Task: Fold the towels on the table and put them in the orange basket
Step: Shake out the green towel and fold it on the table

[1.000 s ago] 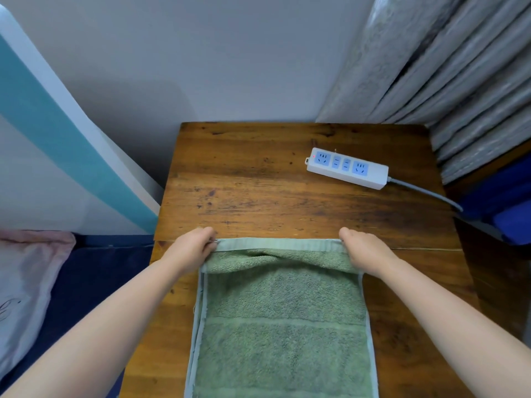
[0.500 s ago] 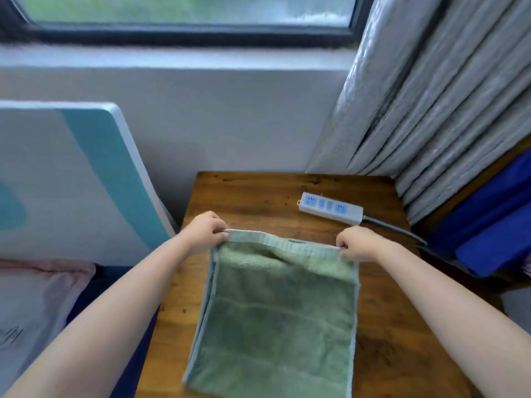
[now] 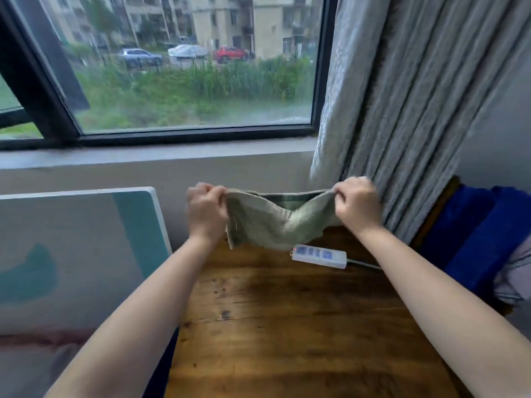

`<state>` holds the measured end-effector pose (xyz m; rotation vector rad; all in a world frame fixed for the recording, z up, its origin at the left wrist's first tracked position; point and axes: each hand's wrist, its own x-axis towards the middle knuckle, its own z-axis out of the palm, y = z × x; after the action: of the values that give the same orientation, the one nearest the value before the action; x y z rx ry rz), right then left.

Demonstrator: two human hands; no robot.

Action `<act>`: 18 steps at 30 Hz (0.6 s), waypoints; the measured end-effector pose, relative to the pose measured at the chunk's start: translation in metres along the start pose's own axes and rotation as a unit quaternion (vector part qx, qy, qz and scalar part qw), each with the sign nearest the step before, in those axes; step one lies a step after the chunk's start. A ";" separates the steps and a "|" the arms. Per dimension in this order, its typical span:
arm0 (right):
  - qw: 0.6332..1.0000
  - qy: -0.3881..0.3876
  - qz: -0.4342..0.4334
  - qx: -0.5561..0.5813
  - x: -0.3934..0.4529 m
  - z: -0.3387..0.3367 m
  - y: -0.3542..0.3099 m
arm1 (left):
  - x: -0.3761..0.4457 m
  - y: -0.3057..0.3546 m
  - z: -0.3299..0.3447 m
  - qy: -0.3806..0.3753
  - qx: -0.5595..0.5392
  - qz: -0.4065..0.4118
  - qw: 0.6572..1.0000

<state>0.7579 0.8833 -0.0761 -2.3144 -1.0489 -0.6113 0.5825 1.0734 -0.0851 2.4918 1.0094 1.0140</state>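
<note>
A green towel (image 3: 273, 225) hangs in the air above the far end of the wooden table (image 3: 287, 326). My left hand (image 3: 205, 209) grips its left top corner and my right hand (image 3: 356, 203) grips its right top corner, both raised at about the height of the wall under the window sill. The towel sags between them and its lower part swings away from me. No orange basket shows in this view.
A white power strip (image 3: 319, 255) with a cable lies at the table's far right. A grey curtain (image 3: 402, 110) hangs behind my right hand. A white and teal board (image 3: 86, 239) leans at the left. Blue cloth (image 3: 482, 234) lies at the right.
Both hands have lifted the towel off the table and up toward the window; the towel now swings free. My view has tilted up, bringing the window in.
</note>
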 end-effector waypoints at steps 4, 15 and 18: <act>0.993 -0.084 0.061 -0.056 0.012 -0.014 0.019 | 0.010 -0.030 -0.011 -0.040 0.071 -0.007 0.997; 0.990 -0.119 0.056 -0.042 0.023 -0.006 0.022 | 0.015 -0.044 -0.007 -0.071 0.104 0.040 0.991; 0.988 -0.135 0.033 -0.065 0.019 -0.001 0.022 | 0.016 -0.049 -0.005 -0.042 0.099 0.052 0.993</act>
<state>0.7858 0.8808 -0.0702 -2.5879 -1.0738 -0.3557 0.5631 1.1197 -0.0965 2.7480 1.0087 0.8668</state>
